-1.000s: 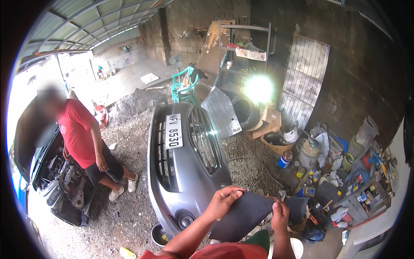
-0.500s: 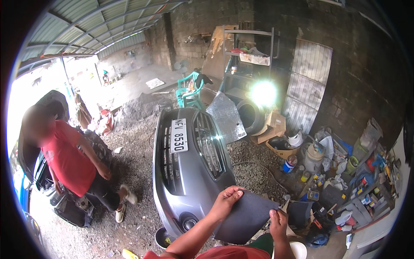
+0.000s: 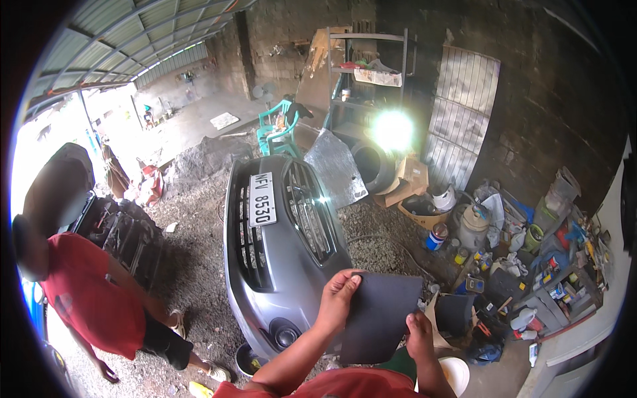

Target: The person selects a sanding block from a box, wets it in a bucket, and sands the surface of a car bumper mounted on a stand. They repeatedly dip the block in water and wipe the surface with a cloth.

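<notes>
Lower corner of the grey bumper [image 3: 279,265] hidden behind the left hand [image 3: 337,298] and the dark sheet [image 3: 378,318]. Right hand [image 3: 419,335] mostly behind that sheet's edge. Small bottles and cans along the shelf [image 3: 564,285] too small to tell apart. Glare [image 3: 393,131] washing out the rack [image 3: 365,79].

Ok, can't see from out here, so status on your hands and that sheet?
Left hand and right hand both gripping dark sheet. Sheet held up over grey bumper. Person in red shirt crouched left, apart.
</notes>
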A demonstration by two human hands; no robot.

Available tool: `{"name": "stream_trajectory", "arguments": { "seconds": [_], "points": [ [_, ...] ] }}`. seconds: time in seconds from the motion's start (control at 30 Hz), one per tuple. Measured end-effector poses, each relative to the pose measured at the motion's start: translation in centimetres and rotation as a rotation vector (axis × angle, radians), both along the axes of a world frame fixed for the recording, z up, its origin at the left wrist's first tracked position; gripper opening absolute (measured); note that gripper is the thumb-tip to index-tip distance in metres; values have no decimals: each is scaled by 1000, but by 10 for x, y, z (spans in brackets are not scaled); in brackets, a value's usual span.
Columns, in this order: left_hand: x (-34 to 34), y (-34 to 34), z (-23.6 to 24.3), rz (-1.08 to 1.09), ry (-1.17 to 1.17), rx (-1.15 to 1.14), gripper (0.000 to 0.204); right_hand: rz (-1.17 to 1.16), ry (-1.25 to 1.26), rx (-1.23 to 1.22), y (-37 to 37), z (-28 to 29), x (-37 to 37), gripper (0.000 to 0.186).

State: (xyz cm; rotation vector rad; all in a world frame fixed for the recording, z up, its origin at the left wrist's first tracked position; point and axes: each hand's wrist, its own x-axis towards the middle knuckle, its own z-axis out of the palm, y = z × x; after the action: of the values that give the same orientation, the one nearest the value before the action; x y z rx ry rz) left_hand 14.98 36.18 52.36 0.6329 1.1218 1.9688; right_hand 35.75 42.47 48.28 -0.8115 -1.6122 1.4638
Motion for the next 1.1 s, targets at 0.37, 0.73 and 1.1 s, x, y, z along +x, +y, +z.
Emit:
{"name": "stream_trajectory", "arguments": {
  "seconds": [0.37, 0.73, 1.1],
  "points": [
    [0, 0, 4, 169, -79, -23, 15, -41, 32, 69, 1, -10, -14, 28],
    [-20, 5, -13, 287, -235, 79, 13, 33, 44, 56, 8, -32, -18, 28],
    [-60, 5, -25, 286, -312, 66, 9, 197, -54, -128, 17, -16, -18, 23]
  ]
}}
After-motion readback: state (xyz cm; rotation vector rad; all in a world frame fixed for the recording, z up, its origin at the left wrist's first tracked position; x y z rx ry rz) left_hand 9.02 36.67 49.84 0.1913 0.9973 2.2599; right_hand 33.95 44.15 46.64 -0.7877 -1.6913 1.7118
